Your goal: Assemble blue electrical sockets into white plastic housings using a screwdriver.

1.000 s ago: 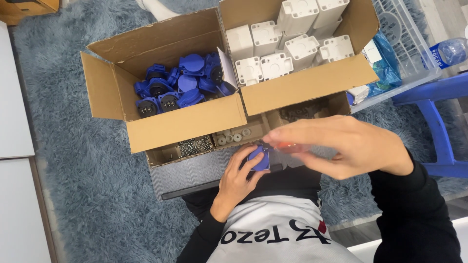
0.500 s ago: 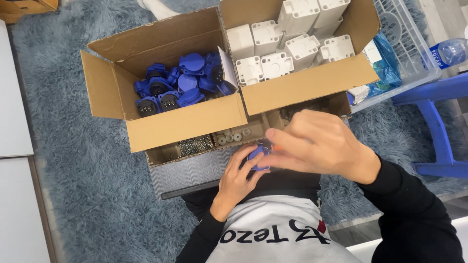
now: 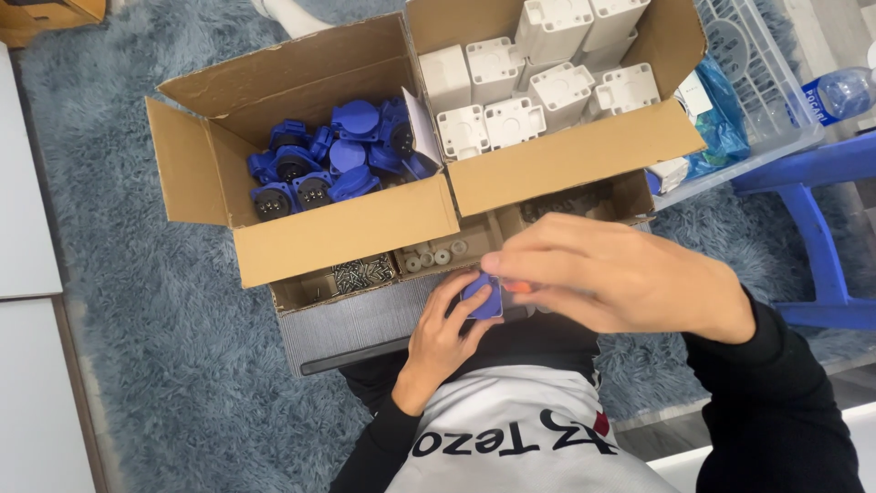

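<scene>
The small blue socket part (image 3: 483,297) sits low and central in the view, pinched in the left hand (image 3: 444,330), whose grip is closed around it from the seven o'clock side, fingers curled up under its edge. The right hand (image 3: 610,277) comes in from three o'clock and lies right over it, fingertips touching the part's top; a sliver of an orange tool or piece (image 3: 518,287) shows under those fingers, so this grip looks narrow and closed on that, though most of it is hidden and what it is cannot be told. Just at twelve o'clock from the hands lies a shallow tray (image 3: 383,310) with compartments of screws (image 3: 360,271) and small pale rings (image 3: 433,256). Beyond it, at eleven o'clock, an open cardboard box (image 3: 342,233) holds a heap of blue sockets (image 3: 328,169); at one o'clock a second box (image 3: 566,164) is packed with white housings (image 3: 511,119). A clear crate (image 3: 757,82), a bottle (image 3: 839,91) and a blue stool (image 3: 812,210) sit off at two o'clock, all on a shaggy grey rug (image 3: 137,365). The risk, as I judge it: the part is held only by fingertips above the lap, so a slip of the right hand could knock it loose, and anything small that drops would vanish into that deep pile.
</scene>
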